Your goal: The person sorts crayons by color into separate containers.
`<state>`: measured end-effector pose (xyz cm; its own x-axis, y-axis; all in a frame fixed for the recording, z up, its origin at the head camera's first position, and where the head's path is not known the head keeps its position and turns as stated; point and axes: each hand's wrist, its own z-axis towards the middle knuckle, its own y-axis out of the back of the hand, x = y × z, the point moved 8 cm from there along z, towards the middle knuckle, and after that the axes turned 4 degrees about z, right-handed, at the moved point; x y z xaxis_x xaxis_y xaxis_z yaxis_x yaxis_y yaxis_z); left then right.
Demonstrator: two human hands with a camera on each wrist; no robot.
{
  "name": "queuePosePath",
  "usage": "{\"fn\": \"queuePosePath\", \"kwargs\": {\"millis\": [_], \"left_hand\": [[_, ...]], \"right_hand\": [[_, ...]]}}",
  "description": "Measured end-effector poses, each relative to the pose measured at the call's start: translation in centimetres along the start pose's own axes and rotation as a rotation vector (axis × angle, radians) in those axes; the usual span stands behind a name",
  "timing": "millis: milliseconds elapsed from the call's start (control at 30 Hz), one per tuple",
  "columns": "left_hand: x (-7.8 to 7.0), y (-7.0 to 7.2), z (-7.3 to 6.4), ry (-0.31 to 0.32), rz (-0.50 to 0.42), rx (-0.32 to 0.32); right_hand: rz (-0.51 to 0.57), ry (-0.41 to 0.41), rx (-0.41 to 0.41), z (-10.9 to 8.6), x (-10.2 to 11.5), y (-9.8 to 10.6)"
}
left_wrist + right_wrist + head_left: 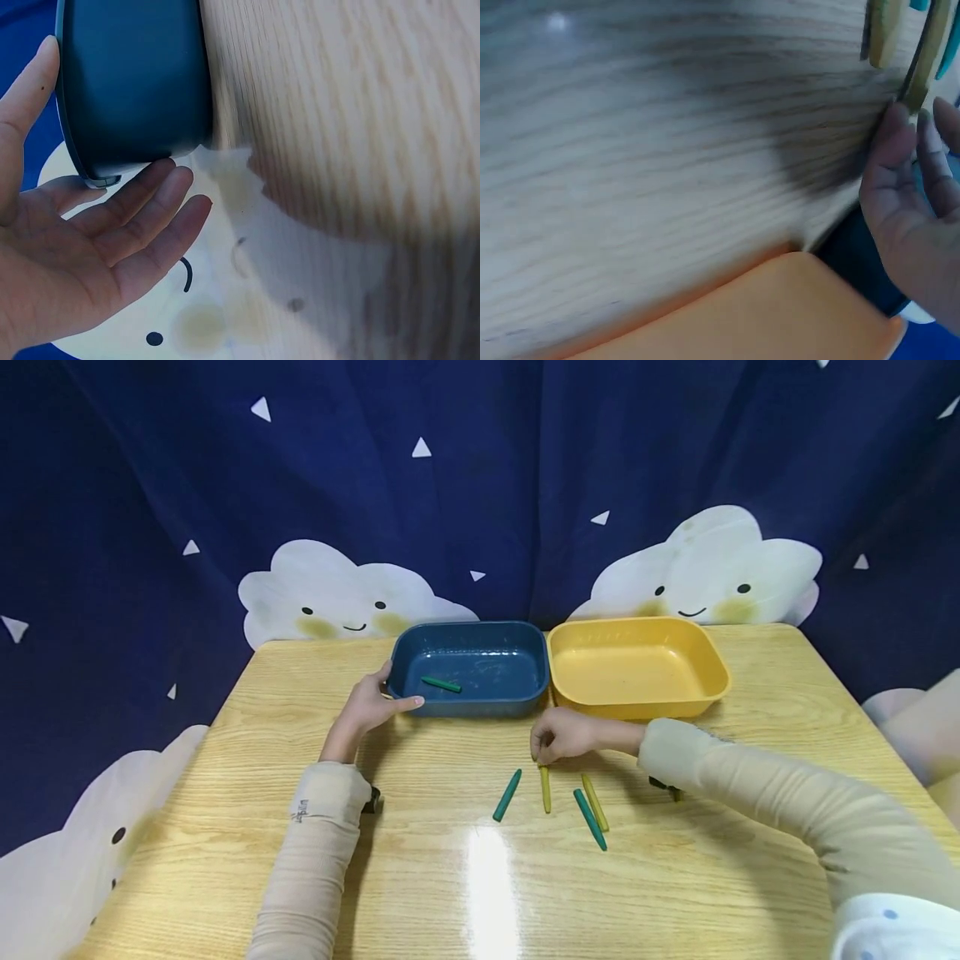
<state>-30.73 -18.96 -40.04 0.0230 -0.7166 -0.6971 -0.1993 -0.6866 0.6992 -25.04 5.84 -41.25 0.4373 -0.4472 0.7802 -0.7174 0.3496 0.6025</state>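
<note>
My left hand (369,702) rests at the left end of the blue bin (480,707), thumb along its front rim. In the left wrist view the long fingers reach out nearly straight against the bin's end wall. A green crayon (441,684) lies inside this bin. My right hand (566,735) is low over the table in front of the yellow bin (637,710). Its thumb and fingertips pinch the far end of a yellow crayon (546,793). Around it lie a green crayon (507,795), another yellow crayon (595,802) and a second loose green crayon (590,820).
The two bins stand side by side at the back of the wooden table (420,877). A small yellow end (677,795) shows beside the right wrist. A dark blue curtain (487,485) with clouds hangs behind the table.
</note>
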Motion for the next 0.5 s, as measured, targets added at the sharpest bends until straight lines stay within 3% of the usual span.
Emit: {"fn": "queuePosePath", "kwargs": {"millis": [100,233,367,500], "left_hand": [[0.0,0.1,0.0,0.005,-0.003,-0.007],[0.1,0.1,0.1,-0.001,-0.004,-0.012],[0.0,-0.2,0.2,-0.011,0.004,-0.011],[0.1,-0.1,0.2,-0.014,0.006,-0.019]], "right_hand": [[-0.139,0.082,0.003,0.7,0.7,-0.6],[-0.190,0.154,0.033,1.6,1.4,-1.7],[-0.134,0.177,0.072,1.8,1.9,-1.7],[0.002,0.145,0.068,1.7,2.7,0.2]]}}
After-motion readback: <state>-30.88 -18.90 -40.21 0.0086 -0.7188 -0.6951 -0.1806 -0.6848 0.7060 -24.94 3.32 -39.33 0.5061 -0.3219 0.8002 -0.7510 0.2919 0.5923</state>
